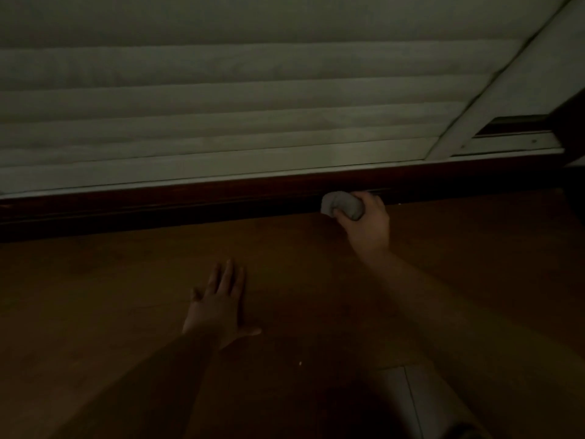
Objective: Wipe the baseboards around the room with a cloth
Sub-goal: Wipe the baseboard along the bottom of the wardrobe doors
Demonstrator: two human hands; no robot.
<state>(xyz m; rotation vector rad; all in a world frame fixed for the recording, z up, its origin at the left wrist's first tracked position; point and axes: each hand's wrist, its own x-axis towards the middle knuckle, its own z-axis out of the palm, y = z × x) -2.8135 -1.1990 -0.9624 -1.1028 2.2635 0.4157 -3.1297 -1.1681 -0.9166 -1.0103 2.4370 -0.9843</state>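
The room is dim. A dark wooden baseboard (190, 207) runs across the view where the wall meets the floor. My right hand (367, 221) grips a bunched pale grey cloth (340, 205) and holds it against the baseboard's lower edge, right of centre. My left hand (220, 304) lies flat on the wooden floor (126, 296) with its fingers straight and spread, well in front of the baseboard and to the left of the cloth.
Above the baseboard hangs a white slatted shutter (221, 106). A white frame post (493, 90) slants up at the right, with a sliding track (512, 134) beside it. A pale object (402, 397) lies at the lower edge of the floor.
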